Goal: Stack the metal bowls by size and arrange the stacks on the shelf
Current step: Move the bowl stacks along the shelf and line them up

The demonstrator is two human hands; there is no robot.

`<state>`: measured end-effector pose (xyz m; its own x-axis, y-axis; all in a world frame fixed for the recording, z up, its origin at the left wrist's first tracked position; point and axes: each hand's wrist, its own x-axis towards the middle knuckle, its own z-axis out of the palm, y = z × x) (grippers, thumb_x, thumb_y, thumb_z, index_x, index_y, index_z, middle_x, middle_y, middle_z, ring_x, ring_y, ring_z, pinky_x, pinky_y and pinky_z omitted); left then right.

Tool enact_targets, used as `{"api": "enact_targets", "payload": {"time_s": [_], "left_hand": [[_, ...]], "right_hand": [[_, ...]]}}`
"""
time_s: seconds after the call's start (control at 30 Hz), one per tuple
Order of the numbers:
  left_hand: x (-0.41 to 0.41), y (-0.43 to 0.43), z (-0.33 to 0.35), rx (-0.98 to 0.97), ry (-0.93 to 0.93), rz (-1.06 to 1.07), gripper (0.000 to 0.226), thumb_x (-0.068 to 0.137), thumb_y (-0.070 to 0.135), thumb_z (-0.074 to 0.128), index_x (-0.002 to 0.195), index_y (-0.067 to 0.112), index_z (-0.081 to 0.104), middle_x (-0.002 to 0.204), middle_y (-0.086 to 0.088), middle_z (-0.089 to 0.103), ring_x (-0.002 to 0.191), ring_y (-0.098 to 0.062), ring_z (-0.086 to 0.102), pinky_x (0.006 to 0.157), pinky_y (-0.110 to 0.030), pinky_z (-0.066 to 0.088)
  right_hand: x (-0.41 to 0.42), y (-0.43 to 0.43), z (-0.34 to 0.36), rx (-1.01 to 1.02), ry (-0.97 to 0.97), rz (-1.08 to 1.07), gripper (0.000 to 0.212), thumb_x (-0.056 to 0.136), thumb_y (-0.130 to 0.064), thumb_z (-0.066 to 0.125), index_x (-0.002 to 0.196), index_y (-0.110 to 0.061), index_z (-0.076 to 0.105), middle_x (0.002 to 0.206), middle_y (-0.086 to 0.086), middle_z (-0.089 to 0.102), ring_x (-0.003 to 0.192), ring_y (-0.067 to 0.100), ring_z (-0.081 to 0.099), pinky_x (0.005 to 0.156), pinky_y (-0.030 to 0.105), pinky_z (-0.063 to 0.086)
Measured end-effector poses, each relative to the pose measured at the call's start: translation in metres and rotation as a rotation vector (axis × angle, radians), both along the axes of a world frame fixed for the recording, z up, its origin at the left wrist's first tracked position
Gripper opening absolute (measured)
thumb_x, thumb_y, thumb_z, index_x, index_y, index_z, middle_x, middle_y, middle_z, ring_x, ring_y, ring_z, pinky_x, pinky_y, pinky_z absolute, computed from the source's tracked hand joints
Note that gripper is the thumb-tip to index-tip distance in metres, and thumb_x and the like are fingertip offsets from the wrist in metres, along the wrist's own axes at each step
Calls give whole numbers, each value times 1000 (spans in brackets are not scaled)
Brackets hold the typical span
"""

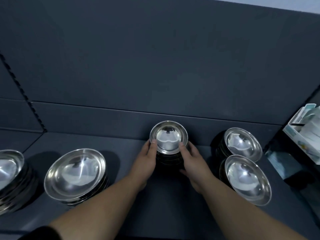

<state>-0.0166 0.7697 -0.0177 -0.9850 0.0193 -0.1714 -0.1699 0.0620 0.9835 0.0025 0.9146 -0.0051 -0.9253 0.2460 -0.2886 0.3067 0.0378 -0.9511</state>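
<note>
A stack of small metal bowls [168, 136] stands in the middle of the dark shelf [121, 142], close to its back wall. My left hand [145, 161] grips the stack's left side, thumb on the top bowl's rim. My right hand [192, 163] grips its right side, thumb over the rim too. A stack of large bowls [75, 174] sits to the left, and another stack [9, 172] is cut off by the left edge. Two stacks of medium bowls stand at the right, one farther back [242, 144] and one nearer [247, 179].
The shelf's dark back wall [155, 75] rises right behind the small stack. At the right edge stand white and teal boxes [304, 134] beyond a dark divider. Bare shelf surface lies in front of the small stack, between my forearms.
</note>
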Motion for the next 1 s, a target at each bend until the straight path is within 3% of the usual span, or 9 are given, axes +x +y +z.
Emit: {"api": "enact_targets", "payload": {"time_s": [0.1,0.2,0.37,0.5,0.6,0.77,0.87,0.93,1.0], "left_hand": [[2,0,-3,57,-19,-2,30,96,55,36,123,47,47,112,28,56,115,-4,51,111,-39,38],[12,-5,-3,58,0,-10,30,96,55,37,121,45,51,116,25,59,116,-3,53,110,-39,39],[41,-18,1,92,10,-12,45,84,61,47,123,41,57,119,16,68,115,-7,61,108,-41,42],[69,-24,2,119,-22,9,30,93,49,50,120,39,59,115,13,70,112,-8,63,107,-39,42],[89,-27,2,121,-30,22,32,94,47,50,122,35,59,117,10,70,114,-9,62,110,-41,39],[114,-30,4,67,-36,50,35,91,50,52,123,37,59,118,13,69,115,-7,61,110,-38,39],[124,-32,10,38,-28,69,22,97,41,50,114,38,62,112,15,70,111,-1,61,101,-25,42],[128,-34,14,25,-28,75,20,97,39,49,113,38,62,110,17,71,106,2,61,92,-20,43],[130,-39,15,7,-37,67,28,96,42,49,122,37,58,114,16,69,109,1,60,97,-23,41]], "right_hand": [[1,-2,-1,-43,-4,10,73,77,-63,62,143,-40,40,135,-11,59,117,9,59,103,42,48],[9,-5,-5,-88,-8,25,57,88,-51,61,141,-38,43,131,-12,61,112,8,61,95,37,53],[35,-7,-6,-148,7,65,52,88,-49,62,137,-39,46,129,-14,61,115,10,60,96,40,52],[57,-9,-7,-160,10,113,52,85,-48,65,134,-38,49,127,-14,62,112,10,62,90,37,55],[73,-9,-8,-160,12,157,53,85,-49,65,134,-37,48,126,-13,62,110,8,63,87,33,55],[93,-7,-10,-165,14,207,51,86,-48,66,132,-35,49,123,-11,65,106,9,65,83,30,56],[102,-6,-14,-150,8,232,56,80,-54,68,131,-37,49,123,-13,64,108,11,65,89,36,57],[106,-7,-13,-133,7,252,46,81,-53,68,122,-41,50,120,-14,64,107,11,65,92,39,56],[109,-10,-12,-128,8,269,38,84,-50,67,117,-44,49,118,-14,65,106,11,65,94,41,55]]}}
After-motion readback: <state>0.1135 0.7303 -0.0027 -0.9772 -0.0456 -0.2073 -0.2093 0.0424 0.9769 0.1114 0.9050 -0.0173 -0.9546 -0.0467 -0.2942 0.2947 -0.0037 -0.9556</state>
